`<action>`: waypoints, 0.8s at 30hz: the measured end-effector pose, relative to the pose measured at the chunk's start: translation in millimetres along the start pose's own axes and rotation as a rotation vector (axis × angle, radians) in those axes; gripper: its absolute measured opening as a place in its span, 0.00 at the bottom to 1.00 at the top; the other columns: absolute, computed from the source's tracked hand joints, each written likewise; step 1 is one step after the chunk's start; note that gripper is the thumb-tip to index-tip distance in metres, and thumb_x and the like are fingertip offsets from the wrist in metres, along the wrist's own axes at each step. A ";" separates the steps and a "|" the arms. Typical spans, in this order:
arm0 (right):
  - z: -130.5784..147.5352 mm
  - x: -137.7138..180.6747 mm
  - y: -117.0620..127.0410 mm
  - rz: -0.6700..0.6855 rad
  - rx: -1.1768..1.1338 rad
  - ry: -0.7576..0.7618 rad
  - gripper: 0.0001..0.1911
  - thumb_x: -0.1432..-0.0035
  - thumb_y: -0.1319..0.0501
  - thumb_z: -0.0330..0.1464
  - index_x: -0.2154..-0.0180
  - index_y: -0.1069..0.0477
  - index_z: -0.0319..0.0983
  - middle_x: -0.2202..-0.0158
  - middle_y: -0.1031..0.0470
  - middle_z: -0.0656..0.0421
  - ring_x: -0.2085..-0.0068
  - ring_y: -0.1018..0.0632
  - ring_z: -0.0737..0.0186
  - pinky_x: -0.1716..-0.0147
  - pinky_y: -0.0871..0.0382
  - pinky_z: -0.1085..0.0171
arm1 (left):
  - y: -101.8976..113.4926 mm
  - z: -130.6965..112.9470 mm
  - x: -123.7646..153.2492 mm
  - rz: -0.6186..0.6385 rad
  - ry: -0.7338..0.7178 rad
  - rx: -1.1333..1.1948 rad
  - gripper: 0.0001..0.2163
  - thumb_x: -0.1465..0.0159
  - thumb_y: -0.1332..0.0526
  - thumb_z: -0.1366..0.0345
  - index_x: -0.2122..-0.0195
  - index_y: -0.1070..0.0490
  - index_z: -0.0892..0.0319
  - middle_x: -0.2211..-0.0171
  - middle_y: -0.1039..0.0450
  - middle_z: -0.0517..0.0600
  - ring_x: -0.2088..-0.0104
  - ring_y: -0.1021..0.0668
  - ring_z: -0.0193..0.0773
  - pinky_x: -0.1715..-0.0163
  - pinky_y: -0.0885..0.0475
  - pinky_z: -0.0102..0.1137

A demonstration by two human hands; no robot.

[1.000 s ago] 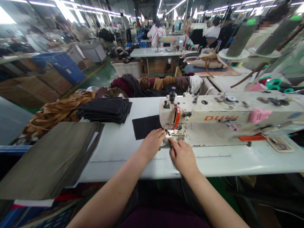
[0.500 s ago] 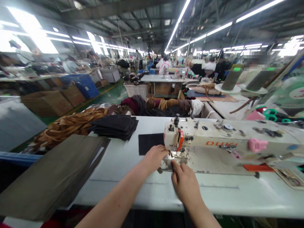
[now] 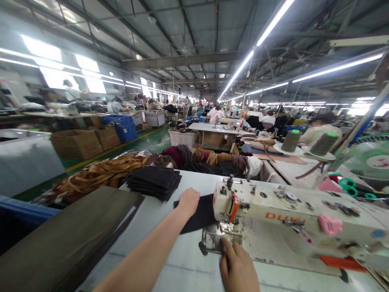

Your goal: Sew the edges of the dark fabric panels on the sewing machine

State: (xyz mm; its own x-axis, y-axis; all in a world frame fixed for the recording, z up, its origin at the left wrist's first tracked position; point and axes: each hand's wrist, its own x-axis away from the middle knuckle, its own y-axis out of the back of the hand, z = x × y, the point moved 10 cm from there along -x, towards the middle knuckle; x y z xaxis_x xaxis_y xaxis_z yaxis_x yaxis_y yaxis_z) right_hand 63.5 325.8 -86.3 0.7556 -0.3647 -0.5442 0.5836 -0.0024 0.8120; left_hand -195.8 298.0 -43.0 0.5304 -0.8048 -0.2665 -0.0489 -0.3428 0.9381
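A flat black fabric piece (image 3: 199,217) lies left of the sewing machine (image 3: 264,215), its right end running to the presser foot (image 3: 231,227). My left hand (image 3: 189,201) is on the far part of this piece, fingers bent over it; the fingertips are partly hidden. At the front edge of the metal needle plate (image 3: 212,239) is my right hand (image 3: 238,265). Its index finger and thumb are close together and the other fingers curl in; what they hold, if anything, is hidden.
A stack of black pieces (image 3: 153,181) sits at the table's far left, behind a large olive-grey fabric pile (image 3: 69,231). Brown strips (image 3: 103,170) heap beyond. Thread cones (image 3: 291,141), green-handled scissors (image 3: 348,186) and a green fan (image 3: 373,160) are at right. Co-workers sit farther off.
The view has tilted up. My left hand has moved from beside the presser foot to the far left part of the black piece, which now lies turned. My right hand stays by the plate.
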 end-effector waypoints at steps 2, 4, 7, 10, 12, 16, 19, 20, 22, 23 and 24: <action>-0.3 -0.1 -1.0 0.002 0.004 0.001 0.25 0.40 0.42 0.25 0.41 0.33 0.45 0.63 0.27 0.58 0.63 0.22 0.57 0.62 0.29 0.60 | 6.4 12.2 3.2 0.029 0.047 0.044 0.04 0.37 0.38 0.71 0.67 0.23 0.60 0.65 0.22 0.58 0.54 0.22 0.49 0.48 0.28 0.41; -0.9 0.0 -2.1 0.005 0.012 0.000 0.24 0.39 0.43 0.26 0.41 0.33 0.44 0.63 0.26 0.58 0.63 0.22 0.57 0.61 0.29 0.59 | 15.0 29.2 9.1 0.039 0.112 0.122 0.03 0.40 0.35 0.71 0.71 0.23 0.58 0.69 0.23 0.54 0.60 0.21 0.46 0.54 0.27 0.37; -0.1 0.2 -3.9 0.025 0.013 0.011 0.24 0.38 0.43 0.27 0.41 0.34 0.44 0.63 0.27 0.57 0.63 0.22 0.57 0.61 0.29 0.59 | 38.9 63.9 22.0 -0.044 0.237 0.279 0.04 0.42 0.35 0.72 0.73 0.25 0.59 0.71 0.24 0.50 0.66 0.22 0.41 0.60 0.28 0.32; 2.3 -0.8 -3.4 0.054 0.015 0.015 0.22 0.35 0.45 0.28 0.41 0.35 0.42 0.63 0.27 0.57 0.63 0.22 0.56 0.60 0.30 0.58 | 72.0 107.7 40.9 -0.223 0.385 0.458 0.02 0.40 0.36 0.69 0.70 0.26 0.60 0.71 0.25 0.49 0.67 0.23 0.39 0.63 0.29 0.30; 3.2 -2.1 -1.7 0.068 0.024 0.005 0.21 0.34 0.47 0.28 0.41 0.35 0.41 0.62 0.27 0.56 0.63 0.23 0.55 0.60 0.30 0.56 | 91.9 140.1 57.0 -0.359 0.507 0.579 0.04 0.37 0.38 0.65 0.65 0.27 0.60 0.73 0.27 0.48 0.71 0.23 0.38 0.69 0.29 0.28; 7.2 -4.9 0.7 0.080 0.036 0.036 0.20 0.32 0.48 0.31 0.41 0.34 0.40 0.64 0.28 0.55 0.64 0.24 0.54 0.61 0.31 0.55 | 119.0 197.6 87.9 -0.623 0.736 0.769 0.07 0.32 0.45 0.63 0.59 0.33 0.61 0.74 0.32 0.46 0.75 0.25 0.33 0.75 0.30 0.24; 7.9 -5.9 0.2 0.085 0.043 0.062 0.20 0.32 0.48 0.32 0.41 0.34 0.38 0.65 0.28 0.56 0.66 0.24 0.55 0.62 0.31 0.56 | 124.9 225.8 100.2 -0.745 0.851 0.854 0.03 0.32 0.44 0.66 0.63 0.36 0.59 0.74 0.33 0.45 0.75 0.24 0.31 0.74 0.27 0.24; 7.5 -5.9 -0.2 0.087 0.046 0.065 0.20 0.32 0.48 0.32 0.41 0.34 0.38 0.66 0.29 0.56 0.66 0.25 0.55 0.62 0.32 0.56 | 123.6 231.6 101.8 -0.760 0.881 0.877 0.04 0.32 0.42 0.67 0.64 0.37 0.59 0.74 0.35 0.45 0.75 0.24 0.31 0.73 0.26 0.24; 7.0 -5.4 -0.5 0.085 0.050 0.072 0.20 0.31 0.49 0.32 0.41 0.34 0.38 0.67 0.29 0.57 0.66 0.25 0.56 0.63 0.32 0.57 | 117.8 237.4 102.4 -0.757 0.922 0.917 0.07 0.34 0.39 0.68 0.68 0.38 0.59 0.76 0.37 0.44 0.76 0.24 0.31 0.72 0.23 0.27; 6.9 -4.8 -0.5 0.081 0.050 0.075 0.20 0.31 0.49 0.32 0.41 0.34 0.37 0.67 0.29 0.57 0.66 0.25 0.56 0.63 0.32 0.57 | 114.7 237.2 102.5 -0.747 0.932 0.932 0.09 0.34 0.39 0.68 0.69 0.39 0.59 0.76 0.37 0.44 0.76 0.24 0.32 0.72 0.23 0.28; 6.8 -4.1 -0.2 0.074 0.049 0.078 0.20 0.31 0.50 0.32 0.41 0.33 0.37 0.67 0.29 0.57 0.66 0.24 0.56 0.63 0.32 0.57 | 112.4 235.0 103.2 -0.734 0.934 0.939 0.09 0.34 0.39 0.67 0.69 0.39 0.59 0.76 0.37 0.44 0.76 0.24 0.32 0.71 0.22 0.29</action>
State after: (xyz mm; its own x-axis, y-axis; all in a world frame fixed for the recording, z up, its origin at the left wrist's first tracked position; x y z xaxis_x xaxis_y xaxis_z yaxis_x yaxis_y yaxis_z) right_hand 58.3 321.0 -82.9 0.8178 -0.2920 -0.4959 0.5121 -0.0240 0.8586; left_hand -345.4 62.6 -17.1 0.9897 0.1405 -0.0285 0.1425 -0.9857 0.0895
